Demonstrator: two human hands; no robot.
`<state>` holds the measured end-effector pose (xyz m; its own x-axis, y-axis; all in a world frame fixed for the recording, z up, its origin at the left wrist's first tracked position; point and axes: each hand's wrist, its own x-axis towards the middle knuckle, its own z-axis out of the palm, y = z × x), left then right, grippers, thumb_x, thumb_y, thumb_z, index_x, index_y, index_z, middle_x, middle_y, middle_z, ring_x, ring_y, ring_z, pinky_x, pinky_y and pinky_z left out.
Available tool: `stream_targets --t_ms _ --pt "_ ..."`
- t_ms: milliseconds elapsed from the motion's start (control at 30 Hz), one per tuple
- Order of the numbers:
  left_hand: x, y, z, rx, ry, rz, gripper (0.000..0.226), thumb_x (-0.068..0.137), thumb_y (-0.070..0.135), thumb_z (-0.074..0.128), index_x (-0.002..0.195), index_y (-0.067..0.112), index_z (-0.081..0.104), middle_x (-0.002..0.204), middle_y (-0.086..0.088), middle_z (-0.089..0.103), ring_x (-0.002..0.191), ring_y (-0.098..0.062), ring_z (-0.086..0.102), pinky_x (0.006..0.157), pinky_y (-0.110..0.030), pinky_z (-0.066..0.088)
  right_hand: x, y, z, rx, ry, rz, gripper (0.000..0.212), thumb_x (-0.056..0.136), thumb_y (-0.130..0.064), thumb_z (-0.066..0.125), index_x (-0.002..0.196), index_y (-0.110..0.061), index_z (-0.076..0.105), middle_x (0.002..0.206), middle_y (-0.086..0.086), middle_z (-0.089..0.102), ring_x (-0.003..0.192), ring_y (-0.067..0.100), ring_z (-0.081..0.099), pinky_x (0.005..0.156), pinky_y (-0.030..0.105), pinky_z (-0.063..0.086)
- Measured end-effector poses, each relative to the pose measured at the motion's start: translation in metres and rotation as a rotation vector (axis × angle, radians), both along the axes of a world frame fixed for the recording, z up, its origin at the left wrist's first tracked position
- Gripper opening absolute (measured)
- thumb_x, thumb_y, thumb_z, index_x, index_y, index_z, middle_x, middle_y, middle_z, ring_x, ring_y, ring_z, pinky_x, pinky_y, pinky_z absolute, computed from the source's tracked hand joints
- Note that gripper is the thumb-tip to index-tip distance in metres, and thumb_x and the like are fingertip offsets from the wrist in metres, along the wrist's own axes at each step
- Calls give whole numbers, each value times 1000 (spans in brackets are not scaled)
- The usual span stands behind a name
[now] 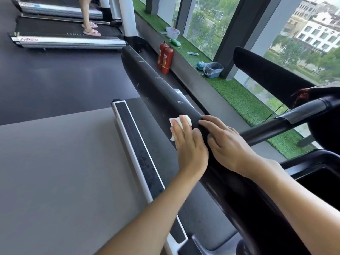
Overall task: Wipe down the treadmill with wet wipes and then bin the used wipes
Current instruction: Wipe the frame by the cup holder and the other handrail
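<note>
My left hand [189, 144] lies flat over a white wet wipe [173, 121] and presses it against the near side of the treadmill's long black handrail [158, 80]. The wipe's edges stick out above and to the left of my fingers. Just to the right, my right hand [226, 144] sits on top of the same rail with its fingers bent over it. Below the rail are the grey running belt [55, 172] and the black-and-white side strip [136, 144]. On the window ledge stands a small blue bin with a plastic liner [213, 69].
A blue wipes packet [200, 65] lies beside the bin on the green turf ledge [239, 96]. Two red fire extinguishers [165, 57] stand on the floor below it. A person's legs [88, 24] stand on another treadmill at the far left. The console bar [294, 115] crosses on the right.
</note>
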<state>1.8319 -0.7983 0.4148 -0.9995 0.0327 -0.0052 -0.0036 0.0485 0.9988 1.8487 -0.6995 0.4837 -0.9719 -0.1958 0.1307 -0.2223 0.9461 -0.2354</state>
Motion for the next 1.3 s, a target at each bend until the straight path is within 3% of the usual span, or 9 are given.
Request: stream_targets --t_ms 167,300,533,733,867,1000,1100,1200,1300 --pt "60 7 -11 -120 171 -94 57 109 27 19 152 30 -18 159 11 -31 143 1 -31 123 -31 -8 0 1 -3 1 -22 -20 58 88 -22 30 144 -23 47 156 -15 33 132 7 41 108 33 34" --pt "20 -1 -16 -42 39 -52 55 108 33 16 155 34 -14 160 12 -29 140 7 -30 118 -19 -12 0 0 -4 6 0 -20 55 91 -17 36 144 -22 48 156 -12 34 130 8 42 105 31 36" --pt "60 5 -19 11 38 -100 56 108 34 15 152 29 -19 154 17 -38 140 7 -32 122 -30 -11 -1 -1 -6 3 15 -31 53 88 -16 39 140 -21 51 154 -12 36 125 9 45 102 35 41" --pt "-10 -12 -15 162 -163 -27 56 108 38 14 156 31 -13 161 14 -26 127 22 -26 100 -1 -10 -20 -13 4 4 29 -43 38 98 -22 43 135 -21 52 144 -10 43 129 12 43 104 33 32" --pt "33 -1 -29 233 -115 -80 54 107 42 15 151 38 -15 158 22 -27 138 16 -23 120 -21 -6 -39 -29 0 71 -14 -21 46 102 -32 39 148 -24 39 156 -11 31 142 9 30 112 35 29" --pt "29 -3 -32 318 -205 -97 64 100 62 16 150 41 -17 160 23 -21 142 12 -16 122 -27 -1 -38 -30 -4 142 -12 -34 47 103 -38 37 149 -26 37 159 -11 25 143 9 29 111 33 29" --pt "-3 -15 -29 359 -315 -42 56 107 40 15 153 36 -16 161 21 -17 137 13 -5 116 -21 3 -37 -32 -2 119 -11 -46 47 103 -39 37 148 -28 38 159 -12 25 143 8 28 110 33 31" --pt "26 -10 -29 365 -290 -73 62 102 53 17 153 38 -15 160 23 -17 139 14 -7 117 -19 3 -36 -34 -2 119 -12 -44 47 103 -41 37 148 -28 38 159 -12 25 143 8 27 108 33 32" --pt "53 -2 -29 381 -278 -102 55 108 40 15 152 38 -17 157 26 -19 139 14 -9 114 -15 2 -36 -33 -1 97 -7 -54 45 103 -41 37 146 -29 40 159 -13 26 142 7 28 106 32 32"
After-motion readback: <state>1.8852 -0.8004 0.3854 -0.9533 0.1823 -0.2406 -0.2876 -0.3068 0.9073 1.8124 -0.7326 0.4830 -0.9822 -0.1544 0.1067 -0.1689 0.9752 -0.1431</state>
